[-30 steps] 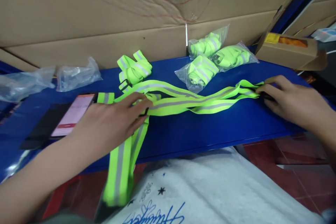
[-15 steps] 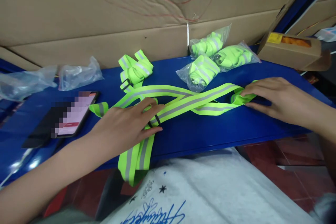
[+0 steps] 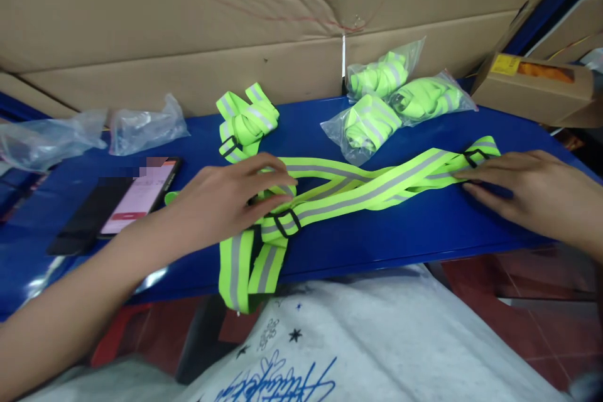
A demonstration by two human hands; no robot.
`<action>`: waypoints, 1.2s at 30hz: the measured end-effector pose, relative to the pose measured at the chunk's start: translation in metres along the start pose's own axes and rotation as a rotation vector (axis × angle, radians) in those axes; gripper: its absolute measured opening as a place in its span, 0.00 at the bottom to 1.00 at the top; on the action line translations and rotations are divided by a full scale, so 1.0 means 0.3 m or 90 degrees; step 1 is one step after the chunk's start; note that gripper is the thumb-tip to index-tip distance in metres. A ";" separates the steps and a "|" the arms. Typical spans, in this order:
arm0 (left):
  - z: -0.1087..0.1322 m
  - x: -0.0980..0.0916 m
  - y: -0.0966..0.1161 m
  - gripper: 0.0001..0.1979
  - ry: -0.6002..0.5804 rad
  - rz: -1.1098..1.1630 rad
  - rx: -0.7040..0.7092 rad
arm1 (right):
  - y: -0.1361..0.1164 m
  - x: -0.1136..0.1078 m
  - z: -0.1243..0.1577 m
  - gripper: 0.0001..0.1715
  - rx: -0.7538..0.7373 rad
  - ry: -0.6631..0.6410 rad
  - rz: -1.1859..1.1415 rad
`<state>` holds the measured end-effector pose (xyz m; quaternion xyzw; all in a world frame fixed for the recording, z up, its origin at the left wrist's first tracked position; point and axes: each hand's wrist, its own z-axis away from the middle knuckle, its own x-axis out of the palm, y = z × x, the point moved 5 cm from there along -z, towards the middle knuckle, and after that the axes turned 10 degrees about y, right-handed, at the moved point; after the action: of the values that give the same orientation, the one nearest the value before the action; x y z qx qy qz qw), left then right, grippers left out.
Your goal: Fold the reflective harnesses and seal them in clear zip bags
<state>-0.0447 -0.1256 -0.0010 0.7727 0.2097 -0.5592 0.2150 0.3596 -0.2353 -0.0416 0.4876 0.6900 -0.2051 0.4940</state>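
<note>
A neon-yellow reflective strap [image 3: 377, 191] with a grey stripe stretches across the blue table between my hands. Its bands cross and overlap, and a loop hangs over the front edge. My left hand [image 3: 230, 191] is closed on bunched strap at the left end, just above a black slide buckle [image 3: 287, 223]. At the right end, the fingertips of my right hand [image 3: 522, 185] pinch the strap beside another black buckle [image 3: 477, 158]. A second, bundled reflective strap [image 3: 252, 122] lies behind my left hand.
Several clear bags lie at the back; three bags [image 3: 372, 122] hold coiled yellow straps, and crumpled bags [image 3: 148, 125] sit at left. A phone [image 3: 141, 201] lies left of my forearm. At the right end is a cardboard box [image 3: 532, 97]; a cardboard wall [image 3: 188, 31] stands behind.
My right hand has moved right, drawing the bands closer together, and a buckle now shows at its fingertips. My left hand has shifted up slightly, uncovering more of its buckle.
</note>
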 end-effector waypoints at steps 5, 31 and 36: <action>-0.007 0.044 -0.055 0.22 -0.062 -0.264 -0.105 | 0.015 0.015 -0.006 0.27 0.050 0.011 0.034; -0.019 0.012 -0.087 0.27 0.029 -0.027 -0.134 | -0.038 -0.027 -0.043 0.17 0.141 0.132 -0.084; 0.009 0.072 -0.011 0.31 -0.067 0.067 0.011 | -0.109 -0.016 -0.085 0.14 0.078 0.074 -0.208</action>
<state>-0.0425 -0.1227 -0.0226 0.7541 0.1523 -0.5885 0.2484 0.3189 -0.2323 -0.0330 0.4094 0.7736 -0.2959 0.3825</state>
